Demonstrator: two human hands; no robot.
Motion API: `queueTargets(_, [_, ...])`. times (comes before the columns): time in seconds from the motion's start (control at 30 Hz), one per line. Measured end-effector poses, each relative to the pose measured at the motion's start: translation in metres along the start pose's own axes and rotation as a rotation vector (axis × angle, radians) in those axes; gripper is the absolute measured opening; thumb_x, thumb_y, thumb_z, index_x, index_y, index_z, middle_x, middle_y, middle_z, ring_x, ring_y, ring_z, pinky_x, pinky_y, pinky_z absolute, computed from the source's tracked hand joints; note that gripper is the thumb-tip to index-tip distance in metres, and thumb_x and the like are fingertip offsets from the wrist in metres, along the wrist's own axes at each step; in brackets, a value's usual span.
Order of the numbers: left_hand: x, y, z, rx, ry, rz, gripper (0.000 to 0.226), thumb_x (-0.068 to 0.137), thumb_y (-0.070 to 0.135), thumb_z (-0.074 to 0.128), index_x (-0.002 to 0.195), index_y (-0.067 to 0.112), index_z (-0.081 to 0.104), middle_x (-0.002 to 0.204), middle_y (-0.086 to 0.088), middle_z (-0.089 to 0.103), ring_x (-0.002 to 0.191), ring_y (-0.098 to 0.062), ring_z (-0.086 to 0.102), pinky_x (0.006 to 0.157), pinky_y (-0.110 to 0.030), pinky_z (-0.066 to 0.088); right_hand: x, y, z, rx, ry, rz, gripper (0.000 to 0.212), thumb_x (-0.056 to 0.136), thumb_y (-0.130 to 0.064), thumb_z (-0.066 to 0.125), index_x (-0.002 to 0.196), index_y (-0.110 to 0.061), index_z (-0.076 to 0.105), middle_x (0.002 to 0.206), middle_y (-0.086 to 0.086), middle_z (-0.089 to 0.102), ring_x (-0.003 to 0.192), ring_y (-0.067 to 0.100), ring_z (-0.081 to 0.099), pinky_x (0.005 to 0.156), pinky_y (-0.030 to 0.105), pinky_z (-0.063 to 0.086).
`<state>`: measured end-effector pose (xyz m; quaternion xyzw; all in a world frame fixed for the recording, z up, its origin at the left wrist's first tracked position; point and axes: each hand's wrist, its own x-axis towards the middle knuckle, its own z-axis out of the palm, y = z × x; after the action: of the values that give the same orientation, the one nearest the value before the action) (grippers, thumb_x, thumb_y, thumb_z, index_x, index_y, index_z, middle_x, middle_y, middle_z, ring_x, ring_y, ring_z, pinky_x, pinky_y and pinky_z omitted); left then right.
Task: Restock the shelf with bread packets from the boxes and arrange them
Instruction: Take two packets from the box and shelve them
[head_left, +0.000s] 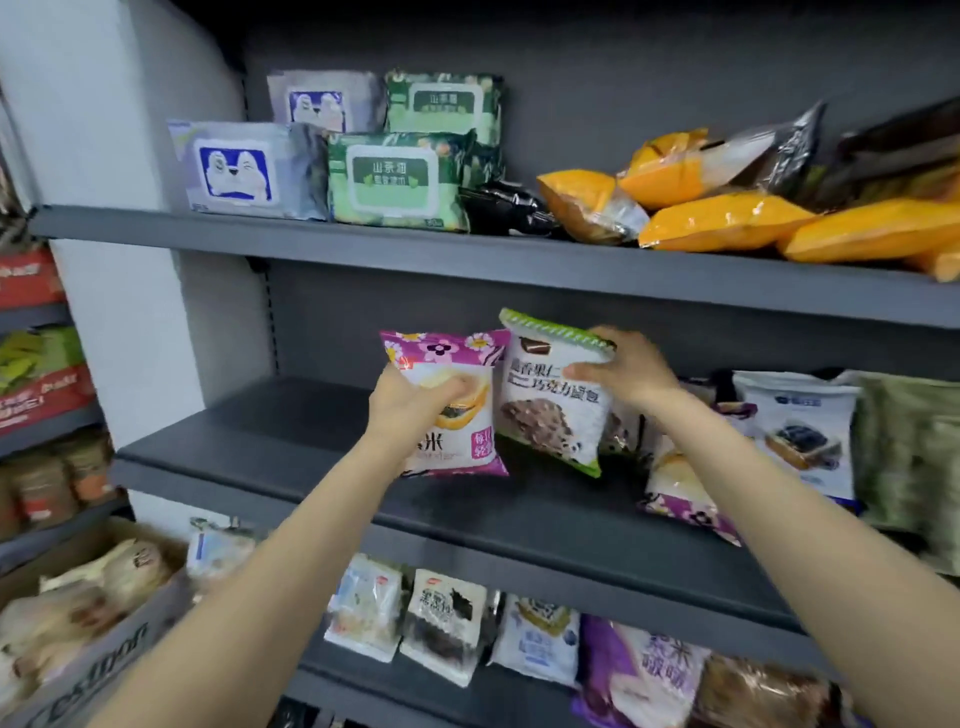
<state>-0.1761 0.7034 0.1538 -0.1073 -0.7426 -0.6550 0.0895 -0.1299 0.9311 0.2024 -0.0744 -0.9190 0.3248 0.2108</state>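
My left hand (415, 402) grips a purple flowered bread packet (457, 431) by its middle and holds it upright on the middle shelf (291, 441). Right beside it stands a green-edged white chocolate bread packet (550, 410), tilted a little, with my right hand (621, 371) closed on its top right corner. The two packets touch near their upper edges. More bread packets, a purple one (685, 499) and a blue-and-white one (800, 431), lean on the same shelf to the right, behind my right forearm.
The top shelf holds wet-wipe packs (395, 179) and orange packets (727, 221). The bottom shelf carries several bread packets (447, 623). A cardboard box (98, 644) with pale packets stands at lower left. Another rack of goods (36, 374) fills the left edge.
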Motion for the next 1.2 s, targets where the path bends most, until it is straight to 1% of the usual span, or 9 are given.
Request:
queueTargets(0.1, [0.009,0.004,0.022,-0.046,0.062,-0.052,0.045,0.065,0.034,0.083,0.103,0.017,0.064,0.095,0.003,0.07,0.089,-0.013,0.066,0.064,-0.021,0.046,0.021,0.015,-0.019,-0.126,-0.027,-0.072,0.066,0.079,-0.024,0.074,0.136,-0.005,0.047,0.142,0.013,0.046,0.129,0.027,0.045,0.098,0.028,0.037])
queueTargets(0.37, [0.016,0.01,0.043,0.032,-0.012,-0.017,0.033,0.068,0.03,0.083,0.093,0.026,0.063,0.101,0.002,0.071,0.099,-0.016,0.064,0.082,-0.028,0.046,0.052,0.057,0.01,-0.521,0.038,-0.047,0.054,0.09,-0.03,0.061,0.14,-0.024,0.042,0.145,0.008,0.044,0.136,0.03,0.033,0.109,0.042,0.029])
queueTargets(0.53, [0.023,0.009,0.051,0.076,-0.074,-0.003,0.045,0.066,0.033,0.084,0.105,0.021,0.064,0.102,0.003,0.071,0.101,-0.016,0.065,0.084,-0.029,0.047,0.047,0.08,0.035,-0.74,0.082,-0.133,0.06,0.084,-0.007,0.061,0.139,-0.021,0.042,0.142,0.007,0.04,0.137,0.026,0.027,0.118,0.049,0.012])
queueTargets(0.73, [0.015,0.017,0.074,0.074,-0.218,-0.037,0.051,0.069,0.038,0.081,0.112,0.02,0.061,0.106,0.006,0.068,0.103,-0.013,0.061,0.08,-0.023,0.042,0.022,0.079,0.024,-0.237,0.207,-0.19,0.047,0.092,-0.018,0.056,0.138,-0.016,0.045,0.141,0.009,0.04,0.134,0.029,0.029,0.113,0.04,0.026])
queueTargets(0.87, [0.002,0.027,0.11,0.045,-0.372,-0.125,0.077,0.065,0.049,0.08,0.129,0.015,0.053,0.124,0.003,0.061,0.118,-0.016,0.053,0.098,-0.034,0.04,0.003,0.094,-0.01,-0.096,0.254,-0.118,0.031,0.094,-0.012,0.049,0.124,-0.012,0.058,0.13,0.014,0.051,0.123,0.033,0.044,0.106,0.039,0.035])
queueTargets(0.93, [-0.007,0.033,0.134,0.041,-0.437,-0.142,0.094,0.05,0.06,0.081,0.129,0.016,0.053,0.126,0.0,0.061,0.12,-0.02,0.054,0.098,-0.036,0.043,-0.005,0.101,-0.03,0.219,0.195,0.016,0.031,0.096,-0.028,0.048,0.119,-0.011,0.06,0.124,0.011,0.06,0.117,0.03,0.054,0.105,0.042,0.04])
queueTargets(1.03, [-0.024,0.043,0.175,0.063,-0.504,-0.173,0.106,0.054,0.065,0.078,0.14,0.014,0.04,0.14,-0.005,0.05,0.127,-0.025,0.048,0.099,-0.038,0.043,-0.025,0.109,-0.058,0.592,0.057,0.174,0.068,0.08,-0.068,0.048,0.13,-0.022,0.053,0.129,0.002,0.06,0.118,0.022,0.056,0.105,0.047,0.041])
queueTargets(1.13, [-0.038,0.05,0.206,0.128,-0.517,-0.204,0.106,0.073,0.058,0.069,0.15,0.007,0.017,0.152,-0.01,0.033,0.137,-0.029,0.036,0.104,-0.04,0.038,-0.047,0.122,-0.067,0.668,-0.042,0.158,0.047,0.092,-0.044,0.051,0.132,-0.021,0.044,0.115,-0.002,0.064,0.108,0.016,0.06,0.097,0.038,0.047])
queueTargets(1.2, [-0.044,0.048,0.215,0.12,-0.587,-0.243,0.1,0.075,0.055,0.069,0.149,0.01,0.018,0.149,-0.011,0.036,0.134,-0.03,0.04,0.103,-0.041,0.04,-0.061,0.135,-0.068,0.582,-0.067,0.135,0.06,0.086,-0.021,0.065,0.135,-0.03,0.031,0.107,-0.01,0.063,0.108,0.013,0.06,0.09,0.031,0.049])
